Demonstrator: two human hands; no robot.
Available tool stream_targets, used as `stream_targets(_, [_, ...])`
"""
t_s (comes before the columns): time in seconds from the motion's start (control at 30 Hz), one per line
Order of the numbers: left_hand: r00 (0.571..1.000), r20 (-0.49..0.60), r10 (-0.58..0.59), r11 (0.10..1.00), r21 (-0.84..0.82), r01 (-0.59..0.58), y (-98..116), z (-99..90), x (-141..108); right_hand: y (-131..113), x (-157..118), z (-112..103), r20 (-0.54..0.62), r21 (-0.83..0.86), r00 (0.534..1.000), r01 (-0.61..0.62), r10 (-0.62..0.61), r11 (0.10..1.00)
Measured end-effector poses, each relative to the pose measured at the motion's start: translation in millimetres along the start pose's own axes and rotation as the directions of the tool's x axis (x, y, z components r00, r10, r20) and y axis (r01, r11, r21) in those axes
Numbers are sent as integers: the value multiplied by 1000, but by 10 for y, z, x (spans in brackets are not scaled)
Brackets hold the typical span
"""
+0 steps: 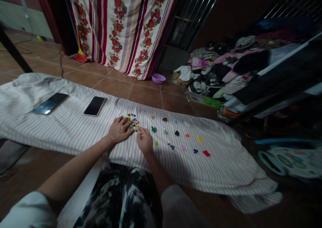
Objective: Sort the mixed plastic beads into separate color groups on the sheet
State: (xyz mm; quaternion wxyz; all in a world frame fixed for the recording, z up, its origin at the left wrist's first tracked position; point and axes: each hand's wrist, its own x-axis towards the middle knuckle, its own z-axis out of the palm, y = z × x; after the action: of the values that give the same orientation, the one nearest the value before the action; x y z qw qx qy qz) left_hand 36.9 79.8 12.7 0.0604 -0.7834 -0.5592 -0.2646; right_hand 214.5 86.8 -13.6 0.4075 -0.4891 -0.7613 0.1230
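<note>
My left hand [120,130] lies flat with its fingers spread over the left side of a heap of small multicoloured pieces, perhaps beads [135,124]. At the heap's right edge, my right hand [145,140] is closed, thumb and forefinger together; whatever is between them is too small to make out. To the right, the same kind of pieces lie in little groups by colour, among them a dark green group [154,129], a black group [177,133], a yellow group [200,139], a red group [206,153] and a lime green group [156,143].
A striped cloth [216,171] covers the long, narrow surface. Two phones, a larger phone [51,103] and a smaller phone [95,106], lie at left. Beyond are a purple basin [158,78], a floral curtain [118,30] and heaped clothes [221,63].
</note>
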Motion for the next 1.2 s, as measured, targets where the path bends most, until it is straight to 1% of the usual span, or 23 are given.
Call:
stream_targets(0.17, [998, 69, -7, 998, 56, 3, 95, -68, -137, 10, -12, 1, 73, -50, 995, 69, -66, 996])
stream_targets(0.23, [996, 89, 21, 998, 59, -27, 102, -77, -204, 20, -16, 4, 94, -48, 991, 100, -95, 994])
stream_targets(0.37, [983, 141, 120, 991, 43, -127, 63, -124, -353, 21, -17, 0, 110, -26, 985, 138, -134, 990])
stream_targets(0.47, [977, 168, 134, 988, 60, -146, -2, -183, -481, 3, -16, -1, 98, -3, 988, 124, -123, 992])
stream_targets(0.53, [982, 166, 87, 990, 93, -103, -56, -203, -576, -10, -18, 3, 86, 19, 992, 95, -97, 995])
stream_targets(0.6, [992, 126, -16, 991, 135, -1, -107, -191, -661, -20, -19, 8, 76, 35, 995, 60, -63, 998])
stream_targets(0.7, [985, 68, -160, 972, 186, 145, -147, -130, -725, -28, -21, 14, 69, 41, 997, 31, -34, 999])
stream_targets(0.77, [978, 71, -196, 960, 217, 177, -143, -87, -711, -30, -22, 13, 70, 43, 997, 27, -30, 999])
stream_targets(0.97, [974, 89, -211, 951, 249, 183, -126, -24, -538, -32, -15, 3, 84, 58, 995, 43, -48, 997])
stream_targets(1.2, [979, 165, -118, 978, 189, 86, -109, -24, -338, -31, 1, -13, 89, 73, 995, 44, -50, 996])
